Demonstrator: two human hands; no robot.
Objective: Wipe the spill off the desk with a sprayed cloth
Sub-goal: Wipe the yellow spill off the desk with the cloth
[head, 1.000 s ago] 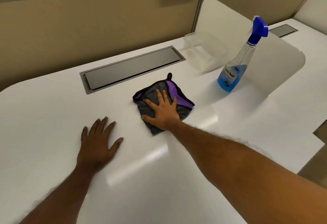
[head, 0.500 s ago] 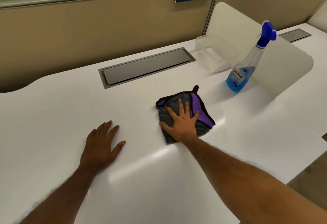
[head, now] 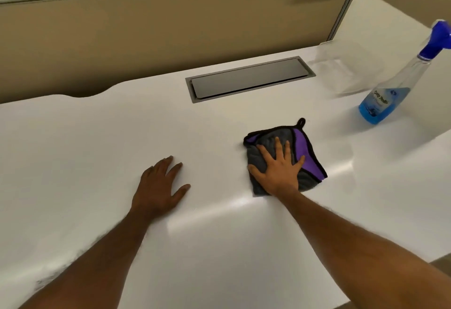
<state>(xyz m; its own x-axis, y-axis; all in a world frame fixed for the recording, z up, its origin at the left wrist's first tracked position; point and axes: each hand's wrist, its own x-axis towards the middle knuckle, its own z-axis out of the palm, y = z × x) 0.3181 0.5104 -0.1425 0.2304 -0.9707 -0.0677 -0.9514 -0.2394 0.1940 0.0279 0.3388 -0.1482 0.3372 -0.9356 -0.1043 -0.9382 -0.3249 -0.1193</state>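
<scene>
My right hand point(head: 278, 174) presses flat on the microfibre cloth point(head: 309, 160), center-right, fingers point(head: 278, 149) spread apart. Cloth is soft, light, prob. bunches; I hold it w/ the whole palm. Left hand point(head: 158, 186) lies flat on the table point(head: 85, 152), fingers also apart.

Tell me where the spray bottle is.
Head view, far right: the spray bottle stands on the desk, beyond the cloth, beside a clear box.

cloth point(head: 310, 160) on desk point(head: 97, 138) (bottle point(head: 388, 89) right)

Glossy smooth white bench point(head: 97, 138); soft fuzzy cloth point(head: 266, 162); clear plastic spray bottle point(head: 395, 84); matt grey metal hatch point(head: 249, 79)
</scene>
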